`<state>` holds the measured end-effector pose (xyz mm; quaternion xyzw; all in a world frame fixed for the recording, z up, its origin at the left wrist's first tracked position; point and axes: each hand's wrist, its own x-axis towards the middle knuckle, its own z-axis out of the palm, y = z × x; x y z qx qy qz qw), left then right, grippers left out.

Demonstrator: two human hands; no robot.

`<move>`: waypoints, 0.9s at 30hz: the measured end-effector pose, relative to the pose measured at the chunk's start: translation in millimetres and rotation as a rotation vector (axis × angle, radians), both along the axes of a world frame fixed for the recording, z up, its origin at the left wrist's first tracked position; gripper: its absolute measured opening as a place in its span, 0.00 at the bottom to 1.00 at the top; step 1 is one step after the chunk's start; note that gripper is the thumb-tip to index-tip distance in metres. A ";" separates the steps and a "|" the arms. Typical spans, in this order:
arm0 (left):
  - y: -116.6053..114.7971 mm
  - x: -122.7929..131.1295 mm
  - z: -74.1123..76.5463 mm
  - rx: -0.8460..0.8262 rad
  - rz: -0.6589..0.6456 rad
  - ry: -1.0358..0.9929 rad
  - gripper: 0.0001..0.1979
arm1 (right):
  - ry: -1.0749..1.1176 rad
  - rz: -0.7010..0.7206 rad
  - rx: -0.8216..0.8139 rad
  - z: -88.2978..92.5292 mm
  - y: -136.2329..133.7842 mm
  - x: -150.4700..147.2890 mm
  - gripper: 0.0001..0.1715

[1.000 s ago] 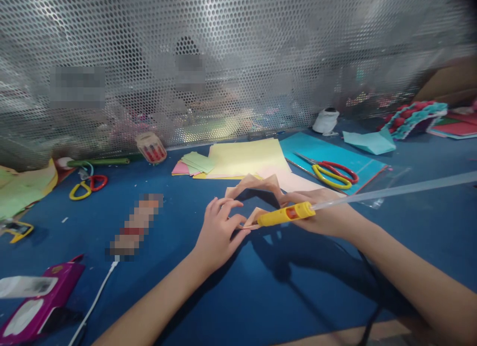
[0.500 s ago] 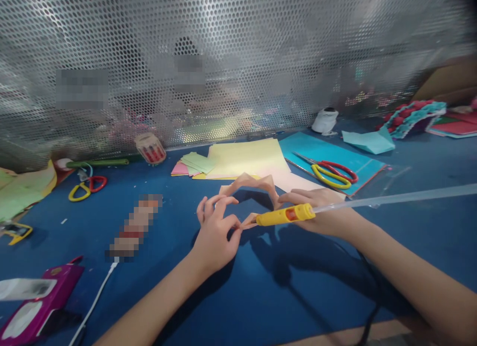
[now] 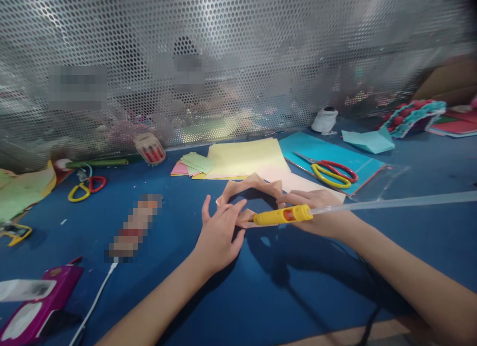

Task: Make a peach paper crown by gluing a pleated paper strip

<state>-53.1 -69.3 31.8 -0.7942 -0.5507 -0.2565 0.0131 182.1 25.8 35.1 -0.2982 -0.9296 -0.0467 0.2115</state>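
A peach folded-paper ring (image 3: 253, 183) with a zigzag edge is between my two hands, open in the middle. My left hand (image 3: 219, 234) grips its near left part, fingers over the strip, thumb on the near side and little finger raised. My right hand (image 3: 320, 209) is closed round a yellow glue gun (image 3: 281, 215), its handle hidden beneath the body. My right fingertips also touch the ring's right side. The gun's dark nozzle is at the near edge of the ring. A long clear glue stick (image 3: 395, 199) runs out of its back to the right.
Yellow paper sheets (image 3: 246, 157) and a blue folder (image 3: 316, 152) with scissors (image 3: 333, 173) lie behind the ring. More scissors (image 3: 87, 187), a cabled pixelated object (image 3: 136, 227) and a purple case (image 3: 48, 296) are at left. A perforated metal screen (image 3: 231, 63) borders the table.
The ring has turned and lowered slightly, with more of its near side showing. My left fingers have shifted from a pinch to a flatter hold. The glue gun has moved slightly left.
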 end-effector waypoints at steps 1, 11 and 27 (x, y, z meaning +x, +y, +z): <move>0.4 -0.2 0.4 -0.021 -0.017 -0.018 0.20 | 0.002 0.002 -0.002 -0.3 -0.2 0.0 0.12; 1.0 1.0 -4.1 -0.060 0.001 -0.087 0.10 | -0.108 0.014 -0.103 2.3 -3.7 -2.8 0.14; -0.4 -0.5 -1.5 0.076 -0.020 -0.083 0.17 | -0.165 0.022 -0.089 2.1 -2.6 -2.8 0.15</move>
